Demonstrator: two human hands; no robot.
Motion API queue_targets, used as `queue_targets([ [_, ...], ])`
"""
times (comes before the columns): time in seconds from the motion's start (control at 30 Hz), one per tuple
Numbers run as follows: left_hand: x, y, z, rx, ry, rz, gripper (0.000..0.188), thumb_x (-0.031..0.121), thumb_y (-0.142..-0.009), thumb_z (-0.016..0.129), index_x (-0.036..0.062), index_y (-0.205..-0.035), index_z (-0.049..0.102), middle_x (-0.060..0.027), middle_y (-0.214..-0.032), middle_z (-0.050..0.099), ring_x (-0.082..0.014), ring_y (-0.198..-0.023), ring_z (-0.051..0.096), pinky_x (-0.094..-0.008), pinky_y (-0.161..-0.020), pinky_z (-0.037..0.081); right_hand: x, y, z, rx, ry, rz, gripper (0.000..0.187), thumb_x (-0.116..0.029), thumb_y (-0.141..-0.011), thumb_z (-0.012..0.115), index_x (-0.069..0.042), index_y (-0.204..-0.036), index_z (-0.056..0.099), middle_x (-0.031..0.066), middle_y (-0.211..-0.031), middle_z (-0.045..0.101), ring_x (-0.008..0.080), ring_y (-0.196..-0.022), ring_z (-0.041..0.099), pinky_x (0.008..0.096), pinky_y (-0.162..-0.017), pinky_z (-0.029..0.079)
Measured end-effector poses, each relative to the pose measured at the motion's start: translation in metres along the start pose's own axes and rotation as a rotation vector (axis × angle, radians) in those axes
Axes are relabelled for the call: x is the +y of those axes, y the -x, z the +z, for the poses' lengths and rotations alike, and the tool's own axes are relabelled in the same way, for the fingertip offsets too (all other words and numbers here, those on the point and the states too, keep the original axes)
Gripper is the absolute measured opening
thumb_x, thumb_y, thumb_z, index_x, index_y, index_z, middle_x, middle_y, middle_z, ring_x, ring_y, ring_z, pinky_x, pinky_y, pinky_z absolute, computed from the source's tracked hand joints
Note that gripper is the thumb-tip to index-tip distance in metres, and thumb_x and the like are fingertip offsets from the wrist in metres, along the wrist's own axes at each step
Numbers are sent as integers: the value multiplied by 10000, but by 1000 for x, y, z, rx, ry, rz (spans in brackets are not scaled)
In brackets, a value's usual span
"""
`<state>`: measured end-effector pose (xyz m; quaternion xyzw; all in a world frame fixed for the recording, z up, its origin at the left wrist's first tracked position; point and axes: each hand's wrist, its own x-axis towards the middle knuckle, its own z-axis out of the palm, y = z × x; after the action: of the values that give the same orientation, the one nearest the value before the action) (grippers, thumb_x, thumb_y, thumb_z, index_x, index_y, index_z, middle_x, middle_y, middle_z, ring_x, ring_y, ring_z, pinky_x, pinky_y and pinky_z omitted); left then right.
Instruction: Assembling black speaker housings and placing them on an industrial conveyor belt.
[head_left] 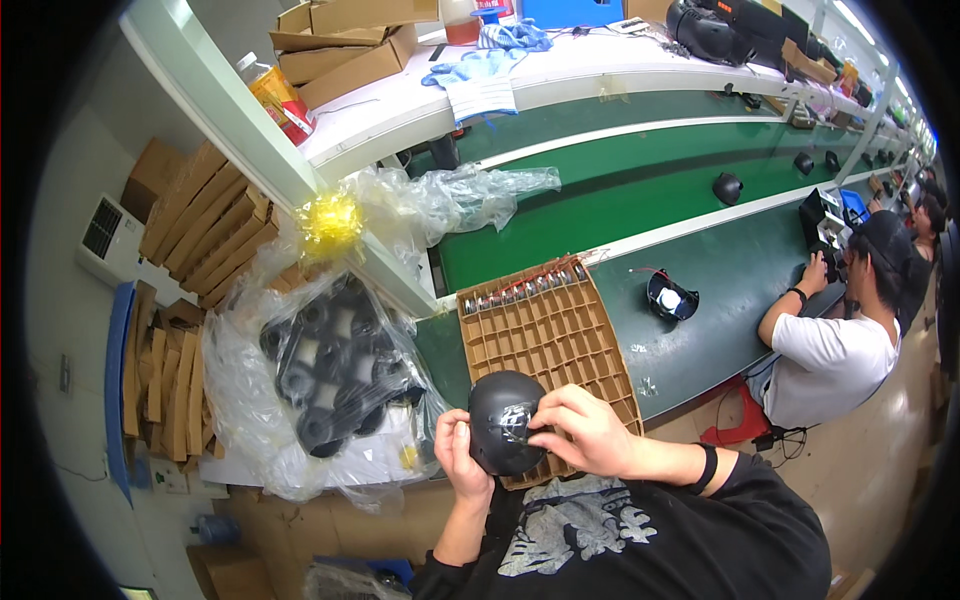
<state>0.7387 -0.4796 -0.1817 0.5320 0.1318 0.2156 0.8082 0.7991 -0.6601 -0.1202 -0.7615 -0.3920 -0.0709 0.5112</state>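
At lower centre, the left hand (463, 462) grips a black shell (490, 398) while the right hand (592, 430), its pinch unclear, seemingly works the glossy patch (514, 424), next needing steadiness.

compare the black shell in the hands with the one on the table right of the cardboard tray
The held shell shows its rounded outside; the table shell shows its hollow side, a white piece inside. The held shell is between the left hand and right hand; the table shell rests on the green table, untouched. Both are black.
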Motion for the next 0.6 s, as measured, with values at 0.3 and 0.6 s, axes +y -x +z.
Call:
queue_targets([
  [0.3,5,3,16,80,36,43,126,132,-934,459,34,-1001,498,-39,-901,535,-102,-825,519,-239,-768,427,-4,10,8,136,-10,94,197,-81,-740,727,-38,-903,625,86,-835,592,250,-808,600,331,-700,501],
  [0.6,12,7,19,56,-113,126,131,177,-971,441,69,-1038,476,-33,-945,530,-114,-880,534,-261,-793,456,1,9,18,104,-84,187,114,-28,-785,658,-16,-847,563,121,-832,566,292,-784,566,363,-692,466],
])
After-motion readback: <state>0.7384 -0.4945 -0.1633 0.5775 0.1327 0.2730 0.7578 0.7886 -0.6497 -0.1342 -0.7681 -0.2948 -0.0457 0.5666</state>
